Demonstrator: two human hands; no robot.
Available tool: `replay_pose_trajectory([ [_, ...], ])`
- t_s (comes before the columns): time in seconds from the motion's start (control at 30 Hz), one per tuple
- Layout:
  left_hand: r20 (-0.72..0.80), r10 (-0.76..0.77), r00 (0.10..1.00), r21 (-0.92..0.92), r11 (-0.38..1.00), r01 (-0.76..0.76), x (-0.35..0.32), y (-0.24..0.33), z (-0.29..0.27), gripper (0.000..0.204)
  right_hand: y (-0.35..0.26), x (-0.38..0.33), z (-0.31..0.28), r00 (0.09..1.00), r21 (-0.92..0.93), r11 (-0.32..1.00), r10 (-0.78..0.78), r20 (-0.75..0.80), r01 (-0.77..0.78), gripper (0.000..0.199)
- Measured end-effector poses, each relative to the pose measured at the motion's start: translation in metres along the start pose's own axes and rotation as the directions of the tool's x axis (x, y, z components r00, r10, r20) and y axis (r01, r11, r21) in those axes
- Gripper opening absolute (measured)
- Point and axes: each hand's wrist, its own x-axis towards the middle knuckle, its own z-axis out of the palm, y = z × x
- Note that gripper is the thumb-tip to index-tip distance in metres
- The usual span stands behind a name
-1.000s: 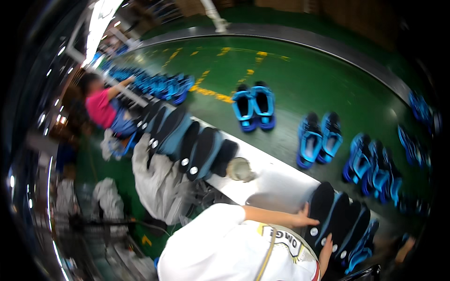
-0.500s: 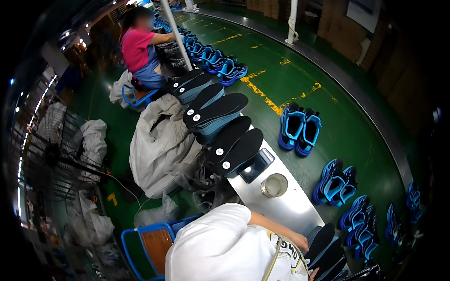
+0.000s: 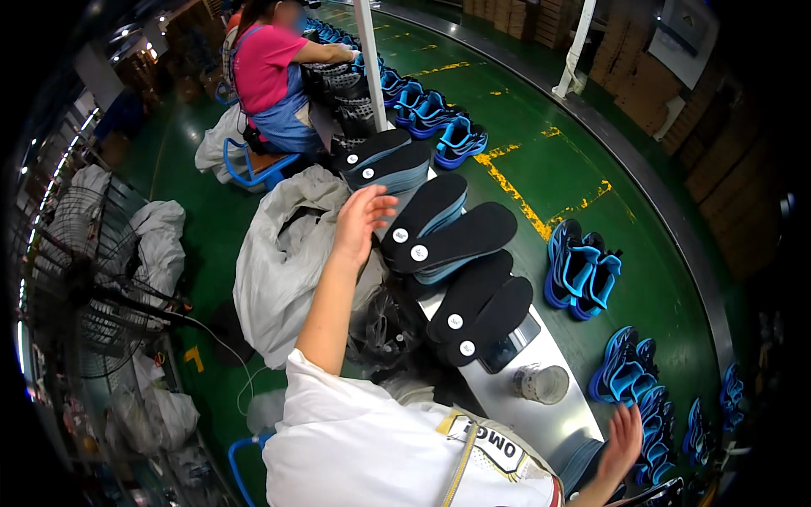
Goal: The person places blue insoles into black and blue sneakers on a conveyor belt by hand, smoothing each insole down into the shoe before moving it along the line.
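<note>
My left hand (image 3: 363, 224) is raised at the near side of the stacked insoles, its fingers stretched out and nothing in them. It is closest to the far insole stack (image 3: 397, 169) and the middle insole stack (image 3: 473, 235), black on top with round white stickers and blue-grey edges. Another insole pair (image 3: 498, 313) lies nearer on the metal ledge. At the lower right my right hand (image 3: 621, 444) is lifted, fingers extended and empty. Below it more insoles (image 3: 579, 465) show in part, and blue-and-black shoes (image 3: 625, 372) stand just beyond it.
A phone (image 3: 515, 342) and a clear round jar (image 3: 541, 384) rest on the metal ledge (image 3: 498, 406). Blue shoes (image 3: 583, 270) line the green conveyor. White sacks (image 3: 287, 253) and a fan (image 3: 80, 279) stand left. A co-worker (image 3: 270, 76) sits farther along.
My left arm has swung into view and reached out toward the insole stacks. The right hand has come up off the near insoles. The whole view has shifted.
</note>
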Motion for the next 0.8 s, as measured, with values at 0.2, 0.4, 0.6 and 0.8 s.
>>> replay_pose_trajectory([
  [0.2, 0.064, -0.452, 0.89, 0.343, 0.848, 0.405, 0.051, -0.066, -0.037, 0.096, 0.042, 0.054, 0.271, 0.426, 0.032, 0.656, 0.452, 0.783, -0.754, 0.081],
  [0.4, 0.065, -0.672, 0.737, 0.341, 0.71, 0.617, 0.107, -0.154, -0.049, 0.107, 0.148, 0.038, 0.349, 0.622, 0.252, 0.575, 0.653, 0.432, -0.779, 0.073],
  [0.6, 0.374, -0.558, 0.74, -0.095, 0.771, 0.63, 0.122, -0.202, -0.058, 0.055, 0.124, 0.037, 0.404, 0.574, 0.349, 0.48, 0.779, 0.251, -0.805, 0.045],
  [0.8, 0.435, -0.605, 0.666, -0.066, 0.717, 0.694, 0.118, -0.2, -0.033, 0.059, 0.15, 0.065, 0.4, 0.636, 0.501, 0.42, 0.653, 0.411, -0.756, 0.059],
])
